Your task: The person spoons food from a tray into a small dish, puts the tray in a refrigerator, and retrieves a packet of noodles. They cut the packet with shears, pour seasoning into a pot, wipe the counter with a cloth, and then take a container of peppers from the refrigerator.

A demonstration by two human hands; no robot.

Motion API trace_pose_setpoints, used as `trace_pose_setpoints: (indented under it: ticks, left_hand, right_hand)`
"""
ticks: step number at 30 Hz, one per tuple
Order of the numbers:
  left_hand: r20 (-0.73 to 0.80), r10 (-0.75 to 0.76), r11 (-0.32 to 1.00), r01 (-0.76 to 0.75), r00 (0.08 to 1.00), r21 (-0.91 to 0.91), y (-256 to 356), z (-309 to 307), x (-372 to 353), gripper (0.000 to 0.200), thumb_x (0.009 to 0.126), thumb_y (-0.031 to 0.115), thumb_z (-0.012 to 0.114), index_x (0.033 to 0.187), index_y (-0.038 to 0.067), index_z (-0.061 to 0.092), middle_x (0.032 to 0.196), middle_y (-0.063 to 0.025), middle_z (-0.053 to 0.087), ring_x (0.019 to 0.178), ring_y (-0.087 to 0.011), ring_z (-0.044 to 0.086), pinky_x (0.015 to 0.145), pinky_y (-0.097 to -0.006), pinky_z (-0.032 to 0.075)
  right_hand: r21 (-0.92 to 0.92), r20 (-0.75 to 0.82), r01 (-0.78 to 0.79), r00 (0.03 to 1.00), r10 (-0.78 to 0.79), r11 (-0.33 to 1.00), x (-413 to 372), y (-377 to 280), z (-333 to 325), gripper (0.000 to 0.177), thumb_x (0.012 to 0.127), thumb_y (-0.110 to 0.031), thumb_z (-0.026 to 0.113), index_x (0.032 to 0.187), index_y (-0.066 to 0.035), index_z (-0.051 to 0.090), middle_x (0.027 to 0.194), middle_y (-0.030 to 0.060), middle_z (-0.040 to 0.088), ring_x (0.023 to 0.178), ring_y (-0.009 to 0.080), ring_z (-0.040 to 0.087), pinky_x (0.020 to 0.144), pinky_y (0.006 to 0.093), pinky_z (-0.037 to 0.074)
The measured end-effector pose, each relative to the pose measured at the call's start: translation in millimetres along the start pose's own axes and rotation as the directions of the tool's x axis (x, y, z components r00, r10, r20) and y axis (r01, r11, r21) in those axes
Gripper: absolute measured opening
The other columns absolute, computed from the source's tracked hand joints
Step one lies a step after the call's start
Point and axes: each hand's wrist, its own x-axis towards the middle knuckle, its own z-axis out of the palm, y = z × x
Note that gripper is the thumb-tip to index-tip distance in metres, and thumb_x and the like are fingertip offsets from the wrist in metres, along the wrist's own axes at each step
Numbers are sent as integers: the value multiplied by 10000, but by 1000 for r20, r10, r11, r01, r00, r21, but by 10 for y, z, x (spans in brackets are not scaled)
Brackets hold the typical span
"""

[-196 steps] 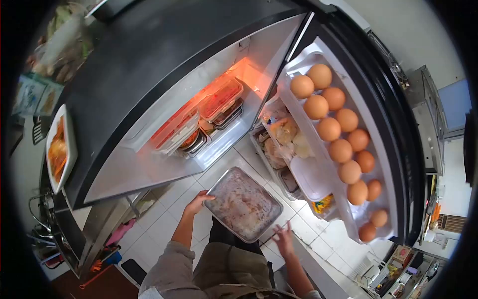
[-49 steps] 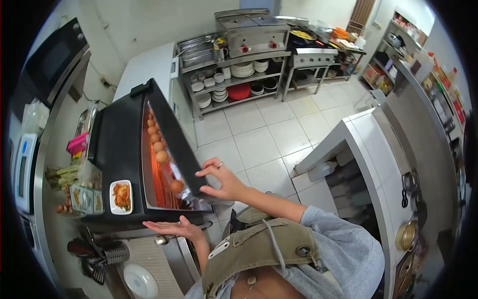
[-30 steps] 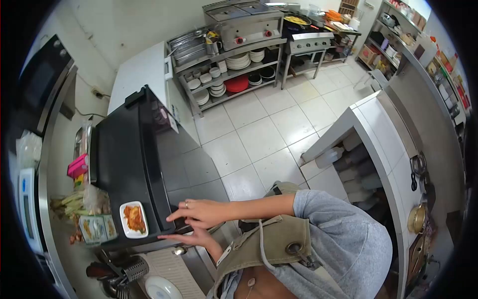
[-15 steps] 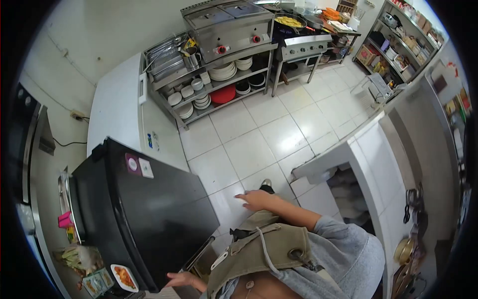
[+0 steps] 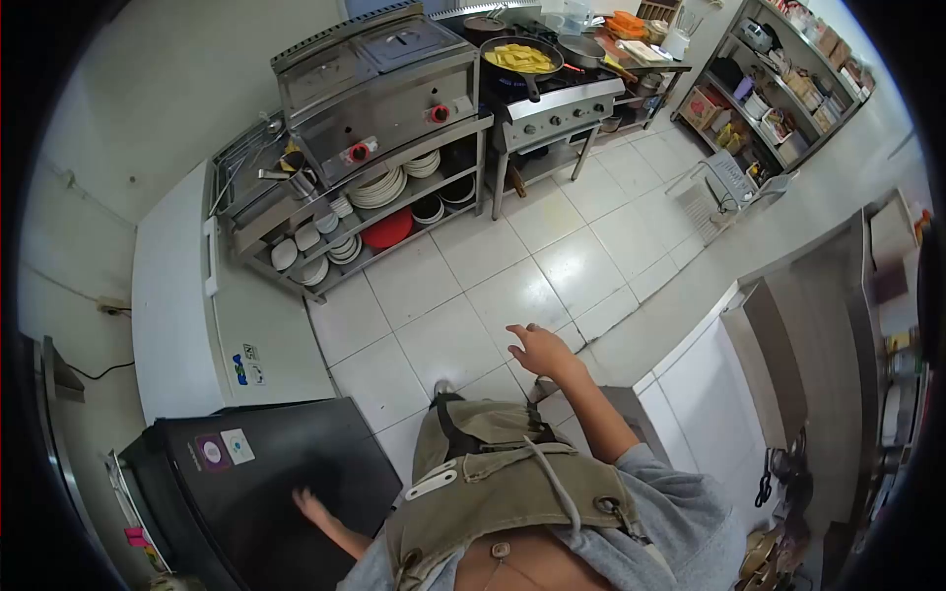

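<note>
My right hand (image 5: 542,352) hangs in front of me over the tiled floor (image 5: 512,295), holding nothing, its fingers loosely apart. My left hand (image 5: 313,506) overlaps the front of the black mini fridge (image 5: 325,453) at lower left. Its fingers are stretched out and a little smeared, with nothing in them. Two stickers, a purple one (image 5: 212,452) and a white one (image 5: 237,445), show on the fridge near its top. Between my hands are the olive trousers or apron (image 5: 493,483) I wear, and one shoe (image 5: 443,387) shows ahead.
Beyond the fridge stands a white chest freezer (image 5: 177,315). Ahead are a steel shelf rack with plates (image 5: 377,187), a stove (image 5: 562,116), and a frying pan (image 5: 522,64) of yellow food pieces. A white tiled counter (image 5: 700,394) runs along my right. A grey folding chair (image 5: 724,182) stands farther off.
My view has moved forward, and the fridge has slid down and left in it. My left hand has come from the fridge's lower edge up across its front; my right hand is slightly farther ahead.
</note>
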Motion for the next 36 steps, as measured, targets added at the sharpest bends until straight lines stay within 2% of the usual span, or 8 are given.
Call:
trace_pose_setpoints:
  ticks: [3,6,11,16,19,21,29,36]
  left_hand:
    - [638,-266,833,-160,723,529,673,1017,228,588,868,266,518,1352,-4,320,1313,-202,430,1185,-273,441,964,-319,349]
    - [608,-366,656,-269,704,706,976,2132,614,648,856,334,521,1342,-35,305,1302,-243,429,1212,-325,427,988,-349,341]
    - [758,32,644,-594,651,483,1834,4302,768,602,839,347,538,1294,-17,387,1252,-256,470,1180,-349,458,977,-383,363]
    - [982,74,706,-704,171,69,2919,6634,259,552,863,350,526,1286,12,419,1252,-223,486,1177,-307,469,979,-341,354]
    - [970,237,844,-483,-53,-233,3550,7759,-392,524,900,382,476,1305,55,418,1231,-157,517,1137,-244,498,953,-314,360]
    - [1000,9,988,-156,-15,-12,4154,8077,-961,567,901,465,443,1316,80,406,1225,-112,523,1091,-188,515,928,-319,365]
    - [999,16,971,237,29,-23,4624,9107,-1811,384,891,402,506,1078,66,515,898,-78,605,801,-160,607,648,-258,475]
    - [995,-65,794,607,70,9,4646,9328,-2017,210,905,280,531,815,101,468,536,55,324,415,-38,295,385,-189,227]
  right_hand:
    - [77,42,-30,999,27,997,129,244,-5,434,840,-294,542,1216,-91,466,1001,240,572,952,370,562,806,442,464]
    - [219,137,-43,990,13,975,254,555,13,445,840,-298,540,1223,-81,465,1033,258,566,966,393,552,837,435,452]
    - [237,146,-315,947,287,919,572,1195,-214,452,836,-305,543,1218,-72,478,1057,254,570,978,399,551,858,432,444]
    - [254,8,-474,873,488,843,1141,1732,-968,443,838,-305,542,1210,-72,482,1023,260,575,962,397,554,850,425,444]
    - [340,-244,-455,803,544,823,1507,1772,-1553,409,850,-287,553,1192,-68,494,987,222,597,864,356,584,771,413,462]
    - [369,-265,-455,784,561,811,1672,1811,-1686,403,853,-280,552,1190,-68,493,977,222,598,857,349,585,762,409,463]
    - [324,126,-528,847,517,785,2503,2513,-1869,464,827,-341,549,1212,-89,492,1023,253,590,991,379,551,868,426,432]
    - [241,55,-395,917,394,887,3160,3375,-2824,454,842,-332,540,1215,-79,491,990,230,594,958,360,556,824,411,441]
